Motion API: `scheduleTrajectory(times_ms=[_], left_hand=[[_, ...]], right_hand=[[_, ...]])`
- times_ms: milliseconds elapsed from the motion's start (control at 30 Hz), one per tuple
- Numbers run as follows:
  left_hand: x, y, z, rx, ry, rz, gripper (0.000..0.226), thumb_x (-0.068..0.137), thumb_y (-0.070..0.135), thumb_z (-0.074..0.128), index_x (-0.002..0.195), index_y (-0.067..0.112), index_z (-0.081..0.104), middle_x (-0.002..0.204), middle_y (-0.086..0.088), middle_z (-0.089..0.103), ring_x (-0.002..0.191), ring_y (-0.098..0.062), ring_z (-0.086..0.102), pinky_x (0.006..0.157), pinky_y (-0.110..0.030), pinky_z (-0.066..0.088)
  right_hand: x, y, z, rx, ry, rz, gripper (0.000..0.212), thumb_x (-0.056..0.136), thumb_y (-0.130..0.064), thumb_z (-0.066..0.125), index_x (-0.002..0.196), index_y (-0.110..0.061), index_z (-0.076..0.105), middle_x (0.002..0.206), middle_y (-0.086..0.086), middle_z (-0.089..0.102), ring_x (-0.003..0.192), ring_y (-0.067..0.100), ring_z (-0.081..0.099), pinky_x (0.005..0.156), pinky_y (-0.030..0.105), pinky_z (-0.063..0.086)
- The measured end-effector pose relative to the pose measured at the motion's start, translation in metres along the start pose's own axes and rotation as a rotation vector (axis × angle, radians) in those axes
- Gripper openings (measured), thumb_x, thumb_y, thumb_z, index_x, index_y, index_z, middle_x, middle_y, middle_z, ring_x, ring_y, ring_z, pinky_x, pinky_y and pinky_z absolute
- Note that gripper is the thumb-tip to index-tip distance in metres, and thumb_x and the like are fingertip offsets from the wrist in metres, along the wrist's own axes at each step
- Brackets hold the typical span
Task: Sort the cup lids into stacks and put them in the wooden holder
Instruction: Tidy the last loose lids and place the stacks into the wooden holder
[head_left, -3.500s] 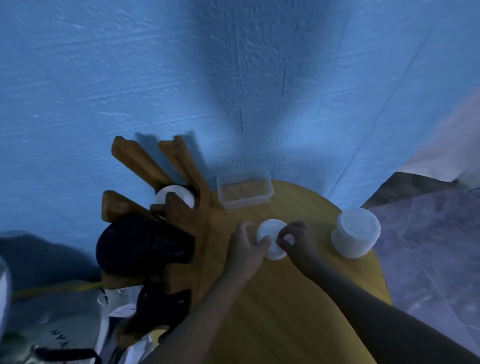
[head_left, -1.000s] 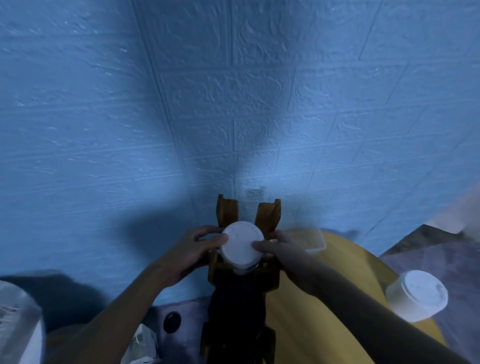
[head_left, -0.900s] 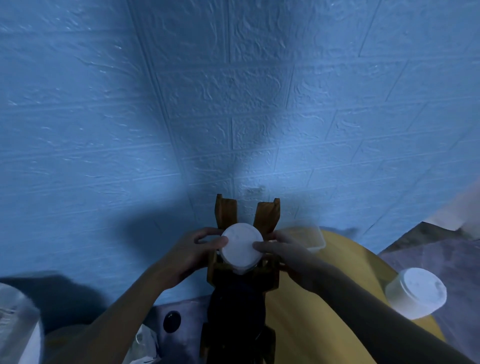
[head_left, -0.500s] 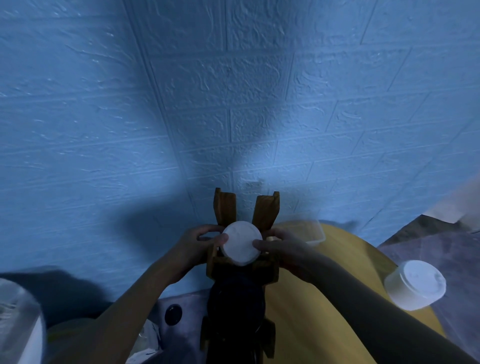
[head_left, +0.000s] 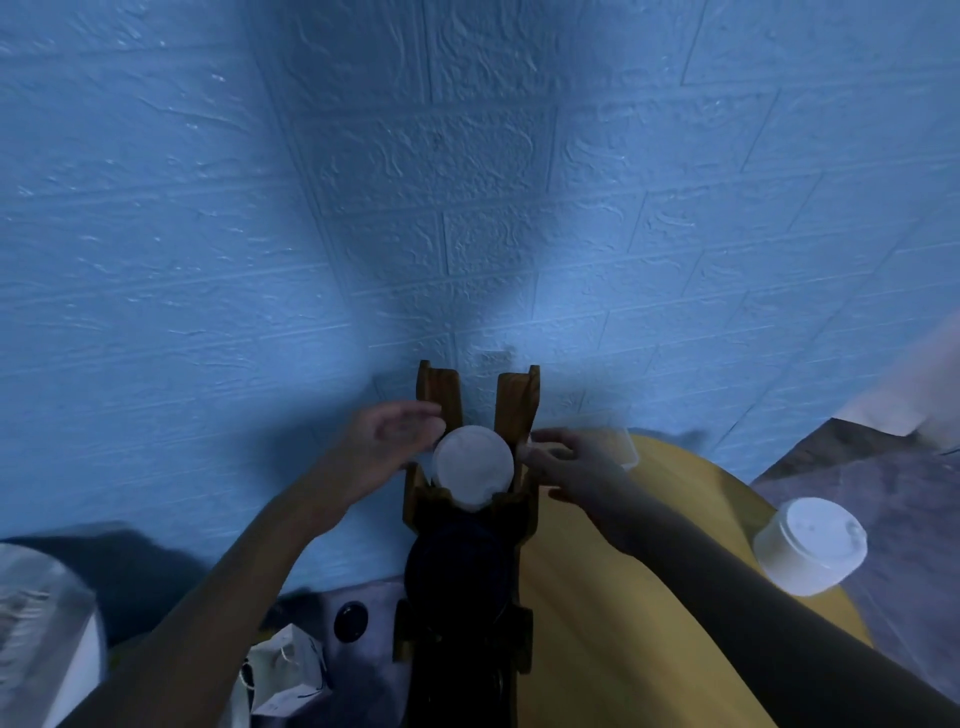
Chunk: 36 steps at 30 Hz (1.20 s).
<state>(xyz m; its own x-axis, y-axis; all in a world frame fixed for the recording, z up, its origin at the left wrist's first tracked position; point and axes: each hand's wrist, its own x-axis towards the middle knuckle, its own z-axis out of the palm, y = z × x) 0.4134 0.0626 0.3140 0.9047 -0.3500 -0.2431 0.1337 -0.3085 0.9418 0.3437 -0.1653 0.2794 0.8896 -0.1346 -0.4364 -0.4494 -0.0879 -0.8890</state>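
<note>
Sitting centre frame in the brown wooden holder (head_left: 511, 400) — round white plastic lid stack (head_left: 472, 465). Your left hand (head_left: 395, 441) and right hand (head_left: 566, 462) flank it, fingers loosely spread, holding nothing. Likely light, thin, slippery — grip stacks by the rim.
</note>
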Motion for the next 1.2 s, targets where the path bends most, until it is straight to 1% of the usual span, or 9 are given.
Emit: scheduleTrajectory(times_ms=[100, 267, 433, 633, 800, 867, 933, 1067, 1200], left_hand=[[-0.014, 0.027, 0.017, 0.038, 0.034, 0.147, 0.02, 0.088, 0.014, 0.074, 0.106, 0.022, 0.07, 0.099, 0.003, 0.074, 0.082, -0.001, 0.07, 0.068, -0.011, 0.05], [-0.031, 0.063, 0.075, 0.122, 0.02, 0.308, 0.018, 0.088, 0.013, 0.074, 0.103, 0.022, 0.069, 0.099, 0.004, 0.072, 0.087, -0.004, 0.07, 0.079, -0.016, 0.054], [-0.036, 0.072, 0.18, 0.127, -0.078, 0.348, 0.01, 0.088, 0.021, 0.075, 0.095, 0.024, 0.068, 0.092, 0.008, 0.071, 0.082, -0.003, 0.069, 0.071, -0.012, 0.053], [-0.001, 0.024, 0.324, 0.125, -0.22, 0.121, 0.025, 0.079, 0.035, 0.075, 0.099, 0.026, 0.063, 0.095, 0.004, 0.068, 0.079, -0.004, 0.065, 0.065, -0.02, 0.051], [0.015, -0.031, 0.413, 0.124, -0.243, -0.154, 0.053, 0.09, 0.034, 0.073, 0.134, 0.011, 0.051, 0.129, -0.004, 0.061, 0.114, -0.018, 0.061, 0.087, -0.03, 0.053], [0.013, -0.039, 0.434, 0.069, -0.235, -0.233, 0.055, 0.093, 0.035, 0.069, 0.138, 0.013, 0.046, 0.126, 0.002, 0.058, 0.111, -0.015, 0.059, 0.08, -0.026, 0.052], [0.015, -0.049, 0.452, 0.013, -0.21, -0.299, 0.058, 0.095, 0.039, 0.066, 0.142, 0.014, 0.044, 0.122, 0.003, 0.058, 0.105, -0.014, 0.059, 0.074, -0.023, 0.05], [0.021, -0.07, 0.464, -0.07, -0.156, -0.419, 0.076, 0.088, 0.054, 0.066, 0.15, 0.019, 0.04, 0.132, -0.004, 0.06, 0.115, -0.023, 0.06, 0.09, -0.039, 0.055], [0.023, -0.081, 0.443, -0.111, -0.061, -0.416, 0.047, 0.097, 0.036, 0.061, 0.138, 0.013, 0.056, 0.117, -0.003, 0.07, 0.105, -0.025, 0.068, 0.084, -0.043, 0.057]], right_hand=[[-0.016, -0.002, -0.016, -0.063, 0.047, -0.084, 0.042, 0.088, -0.035, 0.069, 0.125, -0.022, 0.055, 0.114, 0.0, 0.064, 0.104, 0.014, 0.062, 0.088, 0.032, 0.052], [-0.046, 0.014, -0.071, -0.162, 0.106, -0.155, 0.029, 0.092, -0.031, 0.065, 0.118, -0.024, 0.058, 0.111, -0.006, 0.063, 0.102, 0.006, 0.061, 0.077, 0.021, 0.05], [-0.061, 0.063, -0.164, -0.345, 0.354, -0.136, 0.027, 0.09, -0.028, 0.067, 0.114, -0.018, 0.063, 0.114, -0.002, 0.063, 0.11, 0.014, 0.058, 0.096, 0.035, 0.047], [-0.075, 0.128, -0.273, -0.434, 0.529, 0.048, 0.043, 0.092, -0.033, 0.063, 0.129, -0.014, 0.055, 0.132, 0.01, 0.052, 0.124, 0.028, 0.048, 0.103, 0.047, 0.042], [-0.069, 0.169, -0.317, -0.205, 0.396, 0.171, 0.063, 0.094, -0.038, 0.059, 0.147, -0.017, 0.033, 0.152, 0.013, 0.033, 0.135, 0.032, 0.039, 0.106, 0.046, 0.039], [-0.061, 0.182, -0.32, -0.144, 0.326, 0.187, 0.065, 0.095, -0.043, 0.056, 0.15, -0.019, 0.029, 0.156, 0.012, 0.029, 0.138, 0.032, 0.036, 0.107, 0.046, 0.037], [-0.052, 0.195, -0.321, -0.106, 0.277, 0.204, 0.065, 0.095, -0.047, 0.053, 0.15, -0.02, 0.029, 0.154, 0.012, 0.032, 0.135, 0.033, 0.039, 0.105, 0.047, 0.039], [-0.037, 0.207, -0.315, -0.041, 0.231, 0.181, 0.048, 0.095, -0.043, 0.055, 0.135, -0.019, 0.043, 0.137, 0.01, 0.051, 0.112, 0.026, 0.054, 0.094, 0.046, 0.052], [-0.023, 0.204, -0.293, -0.05, 0.122, 0.209, 0.048, 0.091, -0.045, 0.06, 0.132, -0.024, 0.046, 0.126, 0.005, 0.055, 0.109, 0.025, 0.057, 0.089, 0.044, 0.052]])
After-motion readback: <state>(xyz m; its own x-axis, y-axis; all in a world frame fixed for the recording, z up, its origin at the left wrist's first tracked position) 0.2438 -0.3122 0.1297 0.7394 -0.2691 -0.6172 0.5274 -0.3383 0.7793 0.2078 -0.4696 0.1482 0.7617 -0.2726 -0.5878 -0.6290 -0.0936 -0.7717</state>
